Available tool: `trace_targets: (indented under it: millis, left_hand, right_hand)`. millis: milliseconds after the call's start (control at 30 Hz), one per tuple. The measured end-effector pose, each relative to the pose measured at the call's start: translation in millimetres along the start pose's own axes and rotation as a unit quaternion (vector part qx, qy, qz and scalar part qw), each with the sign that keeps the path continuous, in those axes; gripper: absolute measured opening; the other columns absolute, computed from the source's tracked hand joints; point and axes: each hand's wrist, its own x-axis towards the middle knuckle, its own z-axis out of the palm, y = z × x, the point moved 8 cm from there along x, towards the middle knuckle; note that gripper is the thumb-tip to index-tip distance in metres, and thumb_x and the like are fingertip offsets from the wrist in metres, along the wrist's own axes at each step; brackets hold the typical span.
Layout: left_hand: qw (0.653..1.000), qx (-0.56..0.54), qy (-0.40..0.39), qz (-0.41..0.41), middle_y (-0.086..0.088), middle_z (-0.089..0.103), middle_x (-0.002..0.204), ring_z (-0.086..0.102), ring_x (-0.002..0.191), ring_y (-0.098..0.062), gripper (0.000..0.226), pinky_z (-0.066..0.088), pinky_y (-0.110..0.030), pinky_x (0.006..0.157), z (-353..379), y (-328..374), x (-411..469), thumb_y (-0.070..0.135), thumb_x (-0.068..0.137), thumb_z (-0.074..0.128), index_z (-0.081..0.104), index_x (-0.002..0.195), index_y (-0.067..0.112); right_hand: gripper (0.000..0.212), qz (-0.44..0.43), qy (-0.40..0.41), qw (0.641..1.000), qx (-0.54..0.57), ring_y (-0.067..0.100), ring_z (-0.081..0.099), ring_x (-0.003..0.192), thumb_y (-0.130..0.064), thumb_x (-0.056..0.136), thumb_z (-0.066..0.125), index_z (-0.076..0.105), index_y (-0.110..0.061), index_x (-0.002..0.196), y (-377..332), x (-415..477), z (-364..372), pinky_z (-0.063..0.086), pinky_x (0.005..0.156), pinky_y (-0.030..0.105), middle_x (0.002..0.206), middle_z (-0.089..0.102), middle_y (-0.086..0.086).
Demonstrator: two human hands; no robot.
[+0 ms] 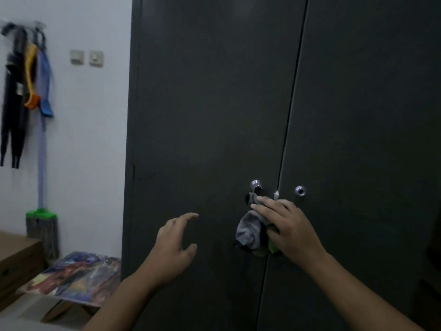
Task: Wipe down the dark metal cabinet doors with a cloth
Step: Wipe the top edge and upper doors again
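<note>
The right hand (286,225) is laid over a bunched grey cloth (248,232) with the fingers nearly straight, so that the cloth is pressed against the metal rather than clutched. This hold seems chosen so that the palm's pressure is passed through the fabric. The cloth is found on the left cabinet door (202,115), just below its round metal knob (256,185) and beside the seam where the right cabinet door (370,115) meets it. A loose fold is left hanging under the palm. The left hand (174,242) is held wide and empty, its fingers spread toward the left door, probably for balance or to steady the panel; whether the door is touched cannot be told. A second knob (300,190) is seen on the right door. A green-headed mop (41,218) is leaned against the wall at the left.
</note>
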Motion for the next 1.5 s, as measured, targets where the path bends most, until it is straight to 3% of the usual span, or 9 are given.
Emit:
trace_targets:
  millis: [233, 367, 500, 667, 833, 933, 1067, 1233, 1500]
  left_hand:
    - [0.996, 0.019, 0.079, -0.022, -0.004, 0.018, 0.16, 0.014, 0.147, -0.026, 0.07, 0.022, -0.04, 0.118, -42.0, 20.2, 80.1, 0.03, 0.094, 0.061, 0.022, 0.152, 0.032]
    - [0.982, 0.075, 0.175, 0.012, -0.008, 0.006, 0.163, 0.004, 0.149, -0.028, 0.072, 0.015, -0.054, 0.121, -80.5, 29.1, 146.8, 0.032, 0.093, 0.06, 0.02, 0.153, 0.032]
    - [0.952, 0.103, 0.278, 0.071, -0.01, 0.012, 0.162, 0.005, 0.15, -0.025, 0.066, 0.007, -0.056, 0.122, -122.7, 54.0, 207.8, 0.031, 0.094, 0.058, 0.026, 0.152, 0.029]
    - [0.927, 0.072, 0.35, 0.113, -0.006, 0.031, 0.141, 0.027, 0.13, -0.019, 0.056, 0.028, -0.065, 0.11, -177.5, 96.9, 264.4, 0.028, 0.088, 0.05, 0.041, 0.143, 0.022]
    - [0.925, 0.054, 0.349, 0.139, -0.004, 0.036, 0.129, 0.023, 0.115, -0.001, 0.046, 0.033, -0.067, 0.105, -231.7, 145.4, 308.1, 0.019, 0.086, 0.051, 0.049, 0.132, 0.019]
    - [0.934, 0.068, 0.303, 0.178, -0.008, 0.04, 0.13, 0.031, 0.123, -0.01, 0.046, 0.027, -0.071, 0.108, -253.5, 176.8, 324.9, 0.014, 0.084, 0.052, 0.052, 0.13, 0.015]
    - [0.944, 0.105, 0.255, 0.183, -0.009, 0.038, 0.137, 0.033, 0.136, -0.024, 0.048, 0.005, -0.061, 0.119, -277.3, 191.3, 339.9, 0.015, 0.084, 0.053, 0.051, 0.132, 0.016]
    - [0.96, 0.095, 0.239, 0.112, -0.008, 0.031, 0.143, 0.026, 0.138, -0.023, 0.048, 0.021, -0.068, 0.113, -298.0, 172.1, 339.6, 0.012, 0.088, 0.059, 0.047, 0.134, 0.014]
    - [0.956, 0.051, 0.283, 0.059, -0.017, 0.032, 0.145, 0.03, 0.136, -0.03, 0.047, 0.022, -0.034, 0.112, -340.8, 165.9, 342.9, 0.003, 0.089, 0.059, 0.048, 0.135, 0.008]
  right_hand:
    - [0.068, -0.025, 0.085, 0.996, -0.032, 0.02, 0.047, 0.121, -0.01, 0.074, 0.064, 0.054, -0.024, 0.139, -7.8, 108.0, -4.2, 0.052, 0.091, 0.045, 0.144, 0.052, -0.006]
    - [0.043, -0.057, 0.269, 0.961, -0.042, 0.03, 0.051, 0.122, -0.011, 0.092, 0.047, 0.067, -0.026, 0.128, 20.7, 172.7, -16.5, 0.045, 0.1, 0.049, 0.134, 0.061, 0.001]
    - [0.03, 0.034, 0.434, 0.9, -0.028, 0.033, 0.052, 0.121, -0.014, 0.097, 0.052, 0.077, -0.023, 0.109, 53.8, 221.4, -43.9, 0.045, 0.099, 0.052, 0.123, 0.067, 0.006]
    - [0.057, -0.139, 0.197, 0.966, -0.096, 0.035, 0.043, 0.137, -0.04, 0.075, 0.062, 0.066, -0.025, 0.129, 2.1, 276.5, -18.3, 0.032, 0.113, 0.051, 0.143, 0.055, 0.006]
    - [0.047, -0.368, 0.022, 0.898, -0.241, 0.025, 0.042, 0.139, -0.045, 0.101, 0.044, 0.047, -0.03, 0.146, -11.8, 280.5, 7.4, 0.033, 0.113, 0.048, 0.151, 0.045, -0.001]
    - [0.039, -0.356, 0.074, 0.907, -0.21, 0.024, 0.052, 0.131, -0.032, 0.103, 0.05, 0.053, -0.03, 0.142, 10.8, 311.4, -41.8, 0.042, 0.108, 0.043, 0.147, 0.052, -0.002]
    - [0.037, -0.154, 0.25, 0.943, -0.154, 0.031, 0.057, 0.124, -0.018, 0.096, 0.059, 0.064, -0.023, 0.132, 76.6, 369.9, -145.0, 0.042, 0.106, 0.046, 0.138, 0.061, 0.003]
    - [0.038, 0.096, 0.364, 0.923, -0.085, 0.035, 0.054, 0.122, -0.007, 0.094, 0.057, 0.065, -0.015, 0.13, 122.6, 423.9, -214.1, 0.042, 0.106, 0.049, 0.133, 0.062, 0.008]
    - [0.035, -0.099, 0.256, 0.955, -0.114, 0.028, 0.058, 0.123, -0.018, 0.096, 0.056, 0.066, -0.024, 0.13, -7.4, 467.8, -139.2, 0.045, 0.101, 0.044, 0.135, 0.063, -0.001]
